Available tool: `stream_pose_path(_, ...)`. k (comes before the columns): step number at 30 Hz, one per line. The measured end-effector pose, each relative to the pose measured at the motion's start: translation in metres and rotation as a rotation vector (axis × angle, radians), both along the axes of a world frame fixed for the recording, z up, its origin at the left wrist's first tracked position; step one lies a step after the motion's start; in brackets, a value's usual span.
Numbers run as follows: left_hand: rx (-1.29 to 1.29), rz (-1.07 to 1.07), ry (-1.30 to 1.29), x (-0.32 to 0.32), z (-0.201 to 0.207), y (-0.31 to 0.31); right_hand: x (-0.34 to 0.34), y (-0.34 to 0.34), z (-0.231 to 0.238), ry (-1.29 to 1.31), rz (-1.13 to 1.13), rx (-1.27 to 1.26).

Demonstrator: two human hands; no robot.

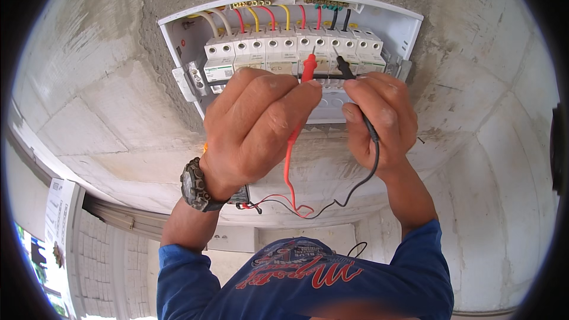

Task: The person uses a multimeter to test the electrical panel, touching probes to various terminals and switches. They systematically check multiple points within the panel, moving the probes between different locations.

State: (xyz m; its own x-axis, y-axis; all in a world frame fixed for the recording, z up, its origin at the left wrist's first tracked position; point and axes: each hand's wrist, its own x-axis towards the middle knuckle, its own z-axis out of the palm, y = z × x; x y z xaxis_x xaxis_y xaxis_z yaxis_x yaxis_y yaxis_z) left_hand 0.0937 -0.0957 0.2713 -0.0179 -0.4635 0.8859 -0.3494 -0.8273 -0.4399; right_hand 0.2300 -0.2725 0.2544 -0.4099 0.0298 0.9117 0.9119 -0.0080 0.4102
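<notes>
My left hand (255, 121) is closed on a red test probe (309, 66), its metal tip pointing up at the breaker terminals. In my right hand (385, 112) is a black test probe (344, 67), its tip also near the terminal screws; whether either tip touches metal I cannot tell. Both probes are in front of a row of white circuit breakers (250, 47) in a wall-set white electrical box (409, 29). Red and black leads hang from the probes toward a dark meter (239, 195), mostly hidden behind my left wrist.
Red, yellow, white and black wires (272, 19) enter the breakers from above. Brass terminal bars (255, 5) line the top of the box. Rough grey cement wall (118, 101) surrounds it. A nail (421, 140) sticks out right of my right hand.
</notes>
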Motion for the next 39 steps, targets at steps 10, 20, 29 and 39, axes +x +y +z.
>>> stream_pose_path(10, 0.013, -0.024, 0.009, 0.022, 0.002, -0.012, 0.012, -0.014, -0.001, 0.026, -0.042, 0.011)
stream_pose_path(20, 0.009, 0.029, 0.003, 0.029, 0.002, -0.012, 0.021, -0.008, 0.0, 0.022, -0.004, 0.004)
stream_pose_path(29, 0.02, 0.035, 0.001, 0.031, 0.004, -0.014, 0.024, -0.007, 0.004, 0.012, -0.01, 0.022)
stream_pose_path(39, 0.022, 0.011, 0.001, 0.031, 0.003, -0.014, 0.023, -0.006, 0.003, 0.013, -0.01, 0.014)
